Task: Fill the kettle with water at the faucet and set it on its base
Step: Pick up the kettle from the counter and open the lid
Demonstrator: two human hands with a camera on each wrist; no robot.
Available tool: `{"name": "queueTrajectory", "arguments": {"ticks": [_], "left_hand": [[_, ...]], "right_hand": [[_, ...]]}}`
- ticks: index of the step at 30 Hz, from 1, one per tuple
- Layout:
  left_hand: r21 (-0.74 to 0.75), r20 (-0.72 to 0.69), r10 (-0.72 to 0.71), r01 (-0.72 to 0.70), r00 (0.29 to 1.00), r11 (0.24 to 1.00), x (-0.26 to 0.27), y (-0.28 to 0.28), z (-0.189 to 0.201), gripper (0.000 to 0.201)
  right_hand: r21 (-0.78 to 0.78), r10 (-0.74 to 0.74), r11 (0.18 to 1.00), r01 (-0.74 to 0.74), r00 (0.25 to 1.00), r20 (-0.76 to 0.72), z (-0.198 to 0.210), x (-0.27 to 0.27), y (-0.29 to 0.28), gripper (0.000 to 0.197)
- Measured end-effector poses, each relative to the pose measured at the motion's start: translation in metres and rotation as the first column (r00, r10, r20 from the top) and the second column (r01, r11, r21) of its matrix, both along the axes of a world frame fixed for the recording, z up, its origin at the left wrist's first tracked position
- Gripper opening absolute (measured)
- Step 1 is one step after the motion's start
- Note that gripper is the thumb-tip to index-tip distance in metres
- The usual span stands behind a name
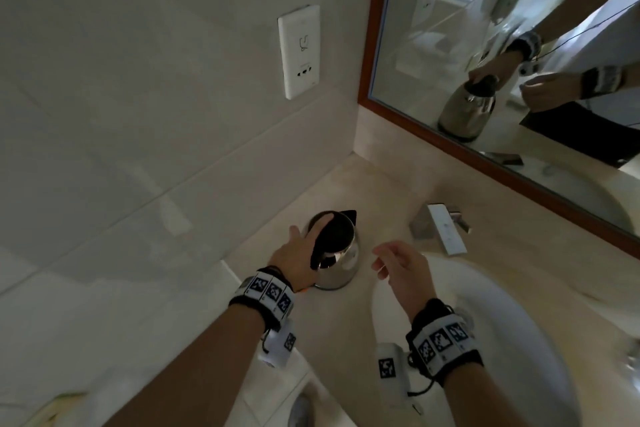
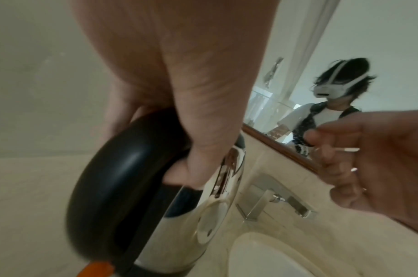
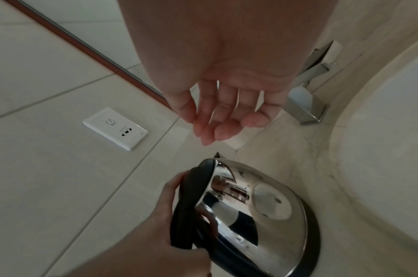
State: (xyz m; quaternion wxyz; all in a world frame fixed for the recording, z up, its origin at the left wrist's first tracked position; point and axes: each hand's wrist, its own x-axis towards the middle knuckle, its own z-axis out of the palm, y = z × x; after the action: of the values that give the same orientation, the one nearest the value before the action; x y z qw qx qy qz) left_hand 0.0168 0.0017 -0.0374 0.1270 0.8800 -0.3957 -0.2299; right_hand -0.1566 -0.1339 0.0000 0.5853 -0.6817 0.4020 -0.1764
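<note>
I see the kettle (image 1: 337, 255), a rounded body of mirror-polished steel with a black lid and pointed spout, standing on the pale stone counter (image 1: 377, 191) under my left hand (image 1: 294, 255). That hand's fingers wrap the smooth, curved black plastic handle (image 2: 122, 168). My right hand (image 1: 398, 263) hangs just beside the kettle, fingers loosely curled and holding nothing. Beyond the right hand sits the boxy chrome faucet (image 1: 440, 227); below that hand curves the glossy white basin (image 1: 519, 340). Past my left hand, a flat white socket plate (image 1: 299, 52) sits on the tiled wall.
</note>
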Motion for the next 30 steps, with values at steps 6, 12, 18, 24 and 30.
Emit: {"name": "queueTrajectory", "arguments": {"ticks": [6, 12, 18, 24, 30], "left_hand": [[0.089, -0.063, -0.161, 0.167, 0.985, 0.982, 0.016, -0.008, 0.009, 0.126], [0.06, -0.015, -0.205, 0.205, 0.979, 0.977, 0.016, -0.002, 0.005, 0.122], [0.087, 0.091, -0.259, 0.252, 0.962, 0.964, 0.011, 0.0, 0.009, 0.113], [0.021, 0.049, -0.22, 0.219, 0.974, 0.975, 0.007, 0.005, 0.009, 0.114], [0.001, 0.052, -0.267, 0.267, 0.962, 0.964, -0.005, 0.008, 0.025, 0.11]], "right_hand": [[0.04, 0.005, 0.999, -0.004, 0.999, -0.035, -0.017, 0.0, 0.006, 0.015], [0.047, 0.003, 0.999, 0.0, 0.998, -0.06, -0.027, -0.006, 0.012, 0.015], [0.039, -0.021, 0.999, 0.025, 0.996, -0.083, -0.036, -0.017, 0.014, 0.014], [0.061, -0.04, 0.997, 0.047, 0.993, -0.114, -0.045, -0.032, 0.018, 0.014], [0.057, -0.083, 0.994, 0.091, 0.988, -0.128, -0.05, -0.048, 0.017, 0.014]]}}
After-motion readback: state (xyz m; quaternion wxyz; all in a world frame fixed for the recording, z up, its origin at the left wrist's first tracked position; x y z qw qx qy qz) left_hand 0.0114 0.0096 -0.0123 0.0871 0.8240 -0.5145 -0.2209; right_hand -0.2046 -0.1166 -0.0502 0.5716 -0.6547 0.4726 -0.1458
